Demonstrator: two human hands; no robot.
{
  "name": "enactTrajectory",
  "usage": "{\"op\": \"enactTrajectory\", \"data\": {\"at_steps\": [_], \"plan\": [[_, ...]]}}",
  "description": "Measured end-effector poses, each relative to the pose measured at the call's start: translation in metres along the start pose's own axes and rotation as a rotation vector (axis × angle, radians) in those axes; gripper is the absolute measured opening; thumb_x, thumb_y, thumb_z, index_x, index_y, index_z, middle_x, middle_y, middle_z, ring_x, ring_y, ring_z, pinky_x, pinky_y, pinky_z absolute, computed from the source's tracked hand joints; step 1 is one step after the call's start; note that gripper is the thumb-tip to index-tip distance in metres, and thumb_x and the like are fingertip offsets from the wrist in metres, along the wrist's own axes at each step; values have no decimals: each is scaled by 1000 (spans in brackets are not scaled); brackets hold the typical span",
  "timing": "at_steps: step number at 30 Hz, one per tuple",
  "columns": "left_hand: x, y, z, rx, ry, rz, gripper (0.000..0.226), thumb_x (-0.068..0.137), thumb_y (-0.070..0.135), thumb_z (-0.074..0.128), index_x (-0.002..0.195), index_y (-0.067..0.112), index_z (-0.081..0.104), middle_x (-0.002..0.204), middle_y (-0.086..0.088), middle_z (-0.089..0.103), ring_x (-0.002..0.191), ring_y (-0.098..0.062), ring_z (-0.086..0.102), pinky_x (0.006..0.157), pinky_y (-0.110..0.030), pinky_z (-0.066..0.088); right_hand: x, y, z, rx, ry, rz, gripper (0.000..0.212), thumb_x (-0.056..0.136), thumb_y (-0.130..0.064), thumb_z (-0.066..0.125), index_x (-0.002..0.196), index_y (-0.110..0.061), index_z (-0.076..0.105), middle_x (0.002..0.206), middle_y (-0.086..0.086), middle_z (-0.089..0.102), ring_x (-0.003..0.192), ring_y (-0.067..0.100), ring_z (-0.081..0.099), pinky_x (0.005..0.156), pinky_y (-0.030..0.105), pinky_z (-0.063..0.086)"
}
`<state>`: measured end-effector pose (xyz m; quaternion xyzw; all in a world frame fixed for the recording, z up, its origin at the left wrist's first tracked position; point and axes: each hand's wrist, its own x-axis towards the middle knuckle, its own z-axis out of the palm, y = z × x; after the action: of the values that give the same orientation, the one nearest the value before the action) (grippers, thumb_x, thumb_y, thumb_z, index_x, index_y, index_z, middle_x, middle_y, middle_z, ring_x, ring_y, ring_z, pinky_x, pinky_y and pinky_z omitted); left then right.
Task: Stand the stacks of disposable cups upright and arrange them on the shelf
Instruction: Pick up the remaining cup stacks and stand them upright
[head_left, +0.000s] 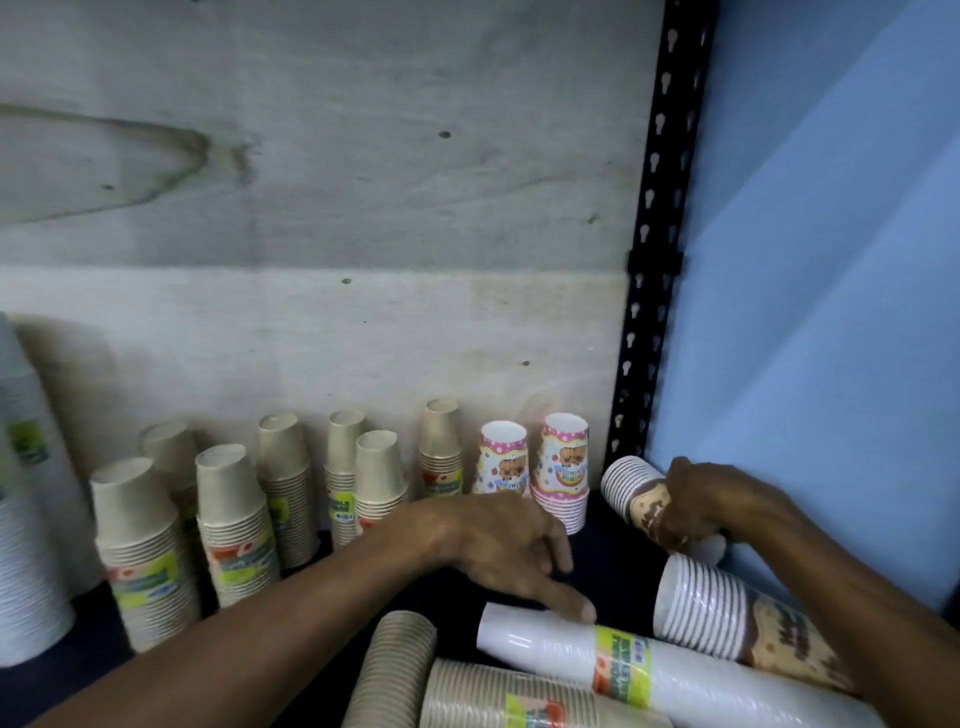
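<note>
Several kraft-brown cup stacks (234, 525) stand upside down along the back of the dark shelf (613, 561), with two pink cartoon-print stacks (563, 467) to their right. My right hand (711, 506) grips a brown-patterned stack (631, 491) that lies tilted near the right post. My left hand (514, 551) hovers with relaxed fingers, a fingertip touching a white stack (540, 644) lying on its side. Another brown-patterned stack (727, 618) and two kraft stacks (467, 696) also lie flat at the front.
A tall white cup stack (26, 545) stands at the far left. A black perforated steel post (654, 234) bounds the shelf on the right, beside a blue wall (831, 312). A pale plywood panel (311, 208) forms the back.
</note>
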<state>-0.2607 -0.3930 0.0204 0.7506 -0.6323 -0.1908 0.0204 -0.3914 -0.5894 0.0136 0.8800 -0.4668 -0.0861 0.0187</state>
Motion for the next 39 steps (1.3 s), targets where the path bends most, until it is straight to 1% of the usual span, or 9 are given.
{"op": "enactTrajectory", "data": {"at_steps": [3,7,13,18,22,27,32,35,39], "plan": [[-2,-3,3,2,-138,14,62,77,56,74,130,28,57,123,11,64,110,-11,60,96,-25,45,0,1,-19,53,-7,-26,60,83,-43,65,126,-5,47,125,13,63,102,27,65,60,26,45],[2,-17,7,-1,-232,21,60,77,44,80,130,28,58,123,8,67,98,-9,61,93,-24,47,15,0,-34,174,138,-90,49,81,-54,62,101,-10,58,113,14,67,89,28,60,69,30,49],[6,-35,12,-125,-204,11,48,79,36,80,123,25,65,117,3,71,91,-6,63,87,-20,50,35,-16,-29,312,268,-140,47,81,-44,66,118,-17,55,122,9,63,106,28,60,75,31,45],[3,-46,9,-244,-158,23,45,81,32,79,123,24,66,112,5,70,109,-17,66,99,-35,53,43,-20,-19,392,338,-203,56,85,-47,67,128,-15,50,127,13,58,109,30,59,78,33,46],[-1,-53,3,-377,-110,43,42,81,25,80,120,26,67,101,13,64,102,-14,65,98,-40,54,35,-6,-25,374,321,-101,65,84,-51,65,127,-6,47,128,20,55,112,35,57,77,32,45],[-6,-57,-6,-597,-31,40,33,78,15,83,105,29,72,99,7,64,87,-8,66,79,-30,59,-8,25,-36,184,-138,-94,34,75,-49,70,79,-17,58,81,6,59,68,23,57,57,26,46],[-18,-57,-23,-727,78,43,34,78,4,80,109,16,71,96,2,69,85,-7,69,75,-28,60,-43,38,-21,53,-549,-82,63,71,-32,86,128,-21,61,116,0,61,116,24,54,82,31,51],[-30,-55,-35,-726,156,58,37,77,2,80,112,13,69,100,1,68,82,-4,70,69,-22,58,-42,39,-4,-35,-629,-87,60,70,-22,85,125,-21,61,117,-1,65,117,23,58,79,31,53],[-45,-57,-50,-794,294,93,37,74,3,81,108,13,71,105,-7,67,89,-11,70,75,-30,61,-39,41,5,84,-626,-99,61,55,-13,87,108,-21,58,121,10,66,116,33,63,97,50,52]]}}
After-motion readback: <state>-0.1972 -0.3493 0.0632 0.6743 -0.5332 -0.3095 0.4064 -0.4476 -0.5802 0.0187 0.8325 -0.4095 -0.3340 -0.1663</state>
